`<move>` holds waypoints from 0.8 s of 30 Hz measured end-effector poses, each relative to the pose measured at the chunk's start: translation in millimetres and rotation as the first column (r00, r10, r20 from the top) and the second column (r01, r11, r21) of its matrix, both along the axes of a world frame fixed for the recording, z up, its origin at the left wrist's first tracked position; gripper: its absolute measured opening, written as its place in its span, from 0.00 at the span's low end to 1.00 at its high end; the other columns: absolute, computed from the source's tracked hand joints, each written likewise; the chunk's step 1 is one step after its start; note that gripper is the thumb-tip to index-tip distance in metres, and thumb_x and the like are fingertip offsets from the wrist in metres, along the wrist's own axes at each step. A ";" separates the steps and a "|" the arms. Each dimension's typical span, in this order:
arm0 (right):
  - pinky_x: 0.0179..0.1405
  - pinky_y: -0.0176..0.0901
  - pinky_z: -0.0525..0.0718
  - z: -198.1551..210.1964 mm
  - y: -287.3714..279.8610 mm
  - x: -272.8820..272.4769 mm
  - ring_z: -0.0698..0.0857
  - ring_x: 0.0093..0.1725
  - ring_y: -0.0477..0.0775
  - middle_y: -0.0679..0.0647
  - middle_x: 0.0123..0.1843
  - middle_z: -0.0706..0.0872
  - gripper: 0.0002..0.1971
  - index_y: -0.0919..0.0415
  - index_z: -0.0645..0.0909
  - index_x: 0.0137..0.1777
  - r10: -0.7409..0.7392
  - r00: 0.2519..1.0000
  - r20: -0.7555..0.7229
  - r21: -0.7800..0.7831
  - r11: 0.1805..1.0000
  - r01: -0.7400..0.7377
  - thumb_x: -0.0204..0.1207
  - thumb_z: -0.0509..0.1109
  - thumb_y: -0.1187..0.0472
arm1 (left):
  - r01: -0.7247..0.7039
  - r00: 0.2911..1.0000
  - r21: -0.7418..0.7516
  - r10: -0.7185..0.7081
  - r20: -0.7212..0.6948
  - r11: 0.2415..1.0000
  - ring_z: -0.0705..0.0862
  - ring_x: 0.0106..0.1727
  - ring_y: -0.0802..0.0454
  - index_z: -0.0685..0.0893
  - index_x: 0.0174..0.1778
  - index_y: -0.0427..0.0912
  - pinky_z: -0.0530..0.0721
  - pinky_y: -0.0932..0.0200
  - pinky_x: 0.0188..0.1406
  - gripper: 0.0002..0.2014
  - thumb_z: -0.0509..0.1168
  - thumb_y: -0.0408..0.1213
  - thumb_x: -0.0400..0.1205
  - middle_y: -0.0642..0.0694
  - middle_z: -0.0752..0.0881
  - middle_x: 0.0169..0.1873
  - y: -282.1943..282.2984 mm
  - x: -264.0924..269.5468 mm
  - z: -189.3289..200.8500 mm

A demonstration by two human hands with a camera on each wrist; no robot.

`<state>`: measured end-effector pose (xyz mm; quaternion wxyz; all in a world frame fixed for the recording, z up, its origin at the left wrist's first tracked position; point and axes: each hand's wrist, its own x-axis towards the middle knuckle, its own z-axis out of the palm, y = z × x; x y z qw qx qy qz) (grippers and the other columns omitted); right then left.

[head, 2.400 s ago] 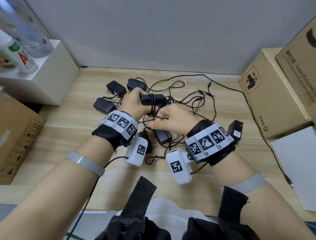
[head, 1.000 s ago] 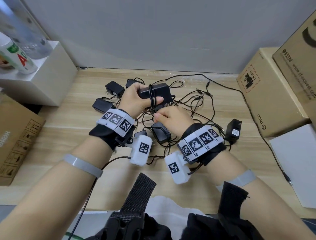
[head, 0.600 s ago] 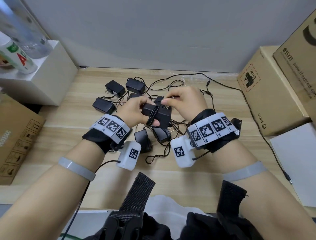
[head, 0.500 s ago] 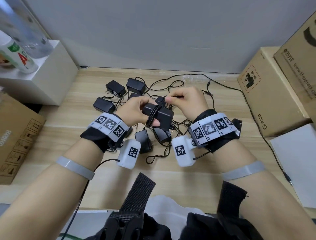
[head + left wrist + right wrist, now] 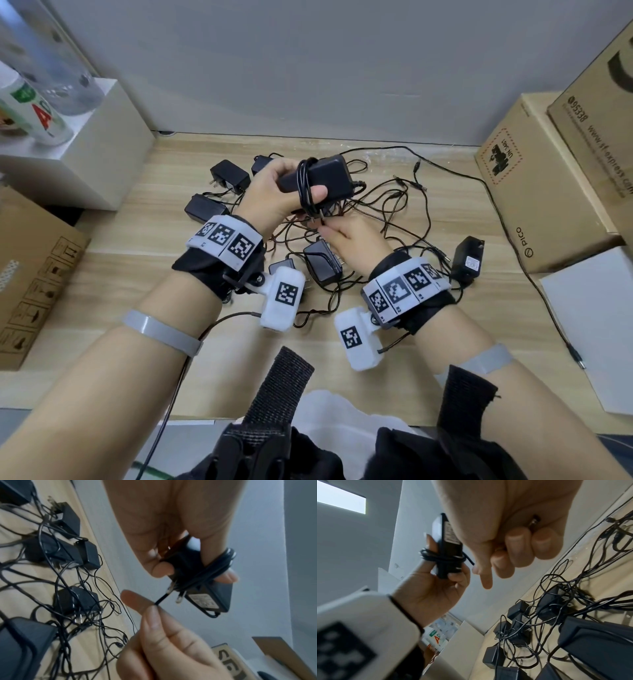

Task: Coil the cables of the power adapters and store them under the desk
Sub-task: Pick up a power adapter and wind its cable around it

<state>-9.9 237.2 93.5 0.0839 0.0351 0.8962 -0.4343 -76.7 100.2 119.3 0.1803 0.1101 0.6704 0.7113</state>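
Observation:
My left hand (image 5: 274, 198) grips a black power adapter (image 5: 329, 180) above the wooden desk (image 5: 411, 359), thumb on its near face. Its thin black cable (image 5: 303, 185) runs in several turns round the body and over my thumb. Just below it, my right hand (image 5: 342, 234) pinches the free end of that cable (image 5: 160, 599) between thumb and forefinger. The barrel plug (image 5: 533, 520) sticks out of the right palm. The adapter's two prongs (image 5: 180, 597) point down at the right hand. Several more black adapters (image 5: 322, 262) lie in tangled cables (image 5: 394, 205) underneath.
Cardboard boxes (image 5: 524, 192) stand at the right, with a white sheet (image 5: 596, 315) in front of them. At the left, a white box (image 5: 85, 147) carries bottles (image 5: 34, 113), and another carton (image 5: 30, 274) sits nearer. One long cable (image 5: 513, 240) trails to the right edge.
The left hand raised the adapter and turned it level. The right hand swung from above the adapter to below it, carrying the cable round the body.

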 end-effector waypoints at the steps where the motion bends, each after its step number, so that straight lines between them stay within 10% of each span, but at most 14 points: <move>1: 0.36 0.40 0.67 2.2 -0.9 1.6 0.72 0.28 0.44 0.45 0.25 0.73 0.14 0.56 0.81 0.37 0.040 0.999 0.009 0.021 0.999 -0.040 0.82 0.60 0.55 | -0.014 1.000 -0.016 0.014 -0.011 1.000 0.81 0.33 0.53 0.75 0.41 0.47 0.78 0.66 0.21 0.23 0.78 0.42 0.56 0.45 0.81 0.41 -0.1 -0.1 -0.3; 5: 0.45 0.45 0.78 11.8 -2.2 5.8 0.80 0.40 0.52 0.50 0.33 0.83 0.14 0.61 0.85 0.52 0.161 0.987 -0.003 0.154 0.975 -0.159 0.82 0.59 0.56 | -0.081 0.995 -0.065 0.077 -0.067 0.995 0.79 0.35 0.52 0.71 0.41 0.49 0.78 0.66 0.20 0.20 0.76 0.36 0.61 0.46 0.79 0.43 -1.2 0.2 -3.2; 10: 0.37 0.46 0.71 23.2 -4.9 8.0 0.72 0.36 0.53 0.47 0.25 0.72 0.17 0.53 0.72 0.28 0.214 0.976 -0.043 0.267 0.944 -0.195 0.81 0.60 0.56 | -0.101 0.990 -0.151 0.084 -0.115 0.983 0.81 0.38 0.54 0.73 0.53 0.48 0.78 0.69 0.22 0.23 0.76 0.29 0.69 0.47 0.79 0.45 -4.2 -0.6 -5.4; 13: 0.46 0.48 0.79 28.1 -6.2 6.7 0.82 0.45 0.55 0.51 0.38 0.87 0.11 0.55 0.86 0.43 0.190 0.975 -0.110 0.296 0.943 -0.151 0.79 0.63 0.54 | -0.085 0.988 -0.190 0.059 -0.141 0.978 0.81 0.32 0.61 0.78 0.59 0.46 0.78 0.68 0.22 0.22 0.75 0.30 0.71 0.49 0.81 0.42 -4.3 3.0 -5.2; 18: 0.39 0.35 0.79 31.1 -5.4 3.5 0.81 0.29 0.35 0.42 0.37 0.87 0.01 0.56 0.88 0.39 -0.136 0.953 -0.269 -0.065 0.990 0.123 0.70 0.75 0.59 | -0.053 0.991 -0.228 0.023 -0.131 0.972 0.80 0.30 0.58 0.80 0.65 0.52 0.81 0.65 0.25 0.25 0.71 0.27 0.74 0.51 0.84 0.44 -0.1 8.8 -11.6; 24: 0.43 0.58 0.87 27.1 -9.5 4.2 0.86 0.35 0.52 0.48 0.40 0.87 0.13 0.44 0.72 0.38 -0.306 0.913 -0.268 -0.240 0.939 0.245 0.70 0.74 0.60 | -0.027 0.999 -0.134 0.020 -0.050 0.991 0.81 0.32 0.57 0.73 0.67 0.55 0.83 0.65 0.24 0.25 0.65 0.26 0.79 0.49 0.82 0.46 6.6 14.2 -13.5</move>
